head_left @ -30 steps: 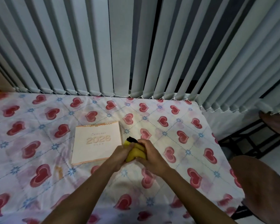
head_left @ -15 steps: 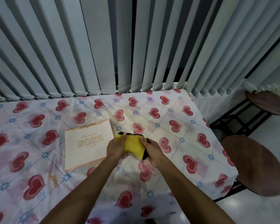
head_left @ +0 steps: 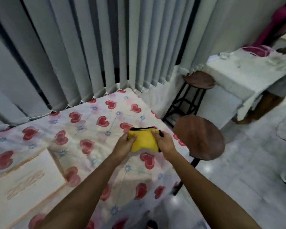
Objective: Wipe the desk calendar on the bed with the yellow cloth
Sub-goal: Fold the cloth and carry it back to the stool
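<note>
**Two hands fold a yellow cloth above the bed**

The left hand [head_left: 123, 144] and right hand [head_left: 163, 142] pinch opposite edges of the yellow cloth [head_left: 144, 141], thumbs on top, likely squaring it into a pad for wiping. The desk calendar [head_left: 23, 180] lies flat on the heart-print bed [head_left: 96, 129], well left of the fingers [head_left: 130, 138] and below them, untouched.

Folded yellow cloth with black edging [head_left: 144, 140] held above heart-print bed [head_left: 96, 123]; cream rectangular desk calendar [head_left: 25, 180] lies flat, lower left.
</note>
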A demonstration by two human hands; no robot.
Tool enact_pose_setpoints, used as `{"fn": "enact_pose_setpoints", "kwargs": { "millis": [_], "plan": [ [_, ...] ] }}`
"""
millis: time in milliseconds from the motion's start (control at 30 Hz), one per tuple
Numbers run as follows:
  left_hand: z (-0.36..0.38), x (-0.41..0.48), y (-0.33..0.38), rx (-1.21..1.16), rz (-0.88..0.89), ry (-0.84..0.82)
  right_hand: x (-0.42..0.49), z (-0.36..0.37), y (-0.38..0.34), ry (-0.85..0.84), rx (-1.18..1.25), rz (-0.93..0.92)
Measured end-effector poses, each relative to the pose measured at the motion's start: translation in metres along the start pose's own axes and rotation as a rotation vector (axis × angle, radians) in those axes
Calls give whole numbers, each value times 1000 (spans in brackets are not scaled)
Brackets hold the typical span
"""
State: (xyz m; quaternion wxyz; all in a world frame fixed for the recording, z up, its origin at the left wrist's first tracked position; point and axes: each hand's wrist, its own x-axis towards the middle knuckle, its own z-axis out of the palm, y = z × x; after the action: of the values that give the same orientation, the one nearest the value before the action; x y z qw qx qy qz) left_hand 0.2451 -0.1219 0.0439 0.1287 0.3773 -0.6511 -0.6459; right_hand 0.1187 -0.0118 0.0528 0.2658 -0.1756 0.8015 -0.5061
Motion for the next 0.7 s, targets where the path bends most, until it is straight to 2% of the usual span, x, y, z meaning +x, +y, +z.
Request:
{"fn": "enact_pose_setpoints", "kwargs": {
  "millis": [167,300,400,533,700],
  "plan": [
    [123,40,34,109,2,-46,44,-113,33,109,-65,30],
    [203,69,41,211,-14,-74,75,-174,73,246,-76,85],
    [244,89,35,234,-35,-68,94,-198,110,347,-101,164],
    [279,111,16,457,114,-148,112,-209,151,411,-156,272],
    [305,130,-6,676,230,-205,124,-209,185,421,-281,159]
  ]
}}
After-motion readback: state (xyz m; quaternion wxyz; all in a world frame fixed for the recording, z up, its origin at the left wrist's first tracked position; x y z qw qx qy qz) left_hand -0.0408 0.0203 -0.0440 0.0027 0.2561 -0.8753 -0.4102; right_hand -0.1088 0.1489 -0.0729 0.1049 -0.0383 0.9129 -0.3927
